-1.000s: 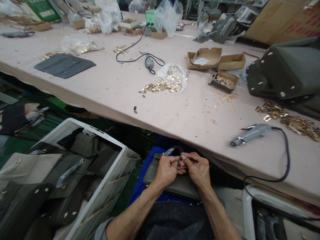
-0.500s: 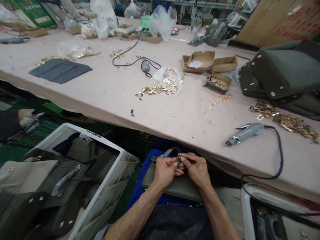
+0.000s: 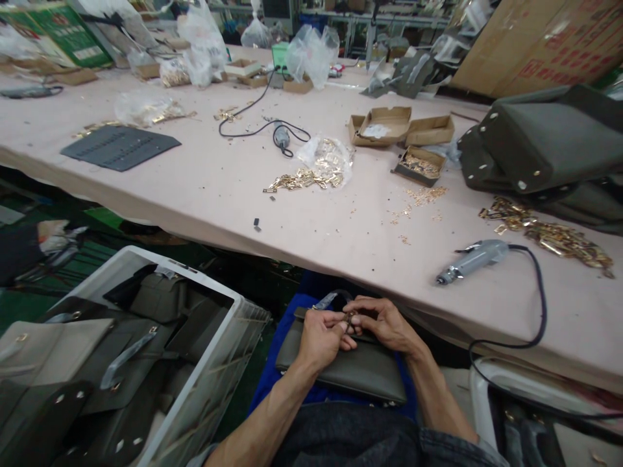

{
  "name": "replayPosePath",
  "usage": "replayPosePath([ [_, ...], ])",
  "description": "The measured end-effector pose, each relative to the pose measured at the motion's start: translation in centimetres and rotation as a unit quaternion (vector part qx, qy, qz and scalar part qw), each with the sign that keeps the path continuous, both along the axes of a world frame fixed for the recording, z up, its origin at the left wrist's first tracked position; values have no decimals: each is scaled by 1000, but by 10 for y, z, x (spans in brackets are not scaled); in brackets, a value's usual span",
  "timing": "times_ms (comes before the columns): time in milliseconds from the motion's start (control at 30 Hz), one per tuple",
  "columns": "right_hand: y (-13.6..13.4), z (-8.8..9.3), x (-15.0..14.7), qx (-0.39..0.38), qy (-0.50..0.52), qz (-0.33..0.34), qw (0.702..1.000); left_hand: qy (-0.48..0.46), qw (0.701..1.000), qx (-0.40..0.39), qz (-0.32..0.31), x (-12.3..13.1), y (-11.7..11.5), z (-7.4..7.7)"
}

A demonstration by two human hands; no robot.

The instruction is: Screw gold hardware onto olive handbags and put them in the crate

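Observation:
An olive-grey handbag (image 3: 360,373) lies on blue cloth (image 3: 272,379) over my lap, its handle (image 3: 333,297) up at the table side. Above the bag, my left hand (image 3: 321,334) pinches a small gold metal fitting (image 3: 349,318) between thumb and fingers. The fingertips of my right hand (image 3: 379,321) close on the same fitting from the other side. Fingers cover most of the fitting, so its exact shape is hidden. Both hands are close together near the handle's right end.
A grey electric screwdriver (image 3: 472,261) rests on the table (image 3: 311,227), its cord hanging over the edge. Gold fittings (image 3: 559,240) and small screws (image 3: 423,194) are strewn about. Handbags fill a white crate (image 3: 233,311) at left; another crate (image 3: 479,389) stands at right.
My right hand has turned and its wrist has swung outward to the right, uncovering more of the bag. The left hand keeps its pinch nearly in place. The view has shifted slightly.

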State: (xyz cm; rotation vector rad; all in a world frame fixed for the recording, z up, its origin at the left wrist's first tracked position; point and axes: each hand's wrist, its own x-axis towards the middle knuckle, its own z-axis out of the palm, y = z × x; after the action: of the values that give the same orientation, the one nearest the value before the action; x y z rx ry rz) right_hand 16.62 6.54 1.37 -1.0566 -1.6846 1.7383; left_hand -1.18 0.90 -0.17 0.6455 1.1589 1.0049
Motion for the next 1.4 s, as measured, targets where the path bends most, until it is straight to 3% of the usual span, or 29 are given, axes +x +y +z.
replayPosePath([
  [233,0,-10,-3,-26,59,-16,998,11,1000,3,2,0,1,3],
  [500,-4,2,-8,-6,29,-40,999,-15,1000,-12,8,-2,4,-3],
  [600,-8,1,-11,26,15,-42,999,-21,999,-19,30,-2,3,-2],
  [767,-19,-10,-14,121,-35,-103,987,-28,998,-15,47,-1,2,-2],
  [900,-23,-14,-15,159,-43,-102,981,-32,998,-17,52,-1,0,1],
  [1400,-25,-20,-15,193,-41,-99,975,-38,996,-29,74,0,-4,3],
])
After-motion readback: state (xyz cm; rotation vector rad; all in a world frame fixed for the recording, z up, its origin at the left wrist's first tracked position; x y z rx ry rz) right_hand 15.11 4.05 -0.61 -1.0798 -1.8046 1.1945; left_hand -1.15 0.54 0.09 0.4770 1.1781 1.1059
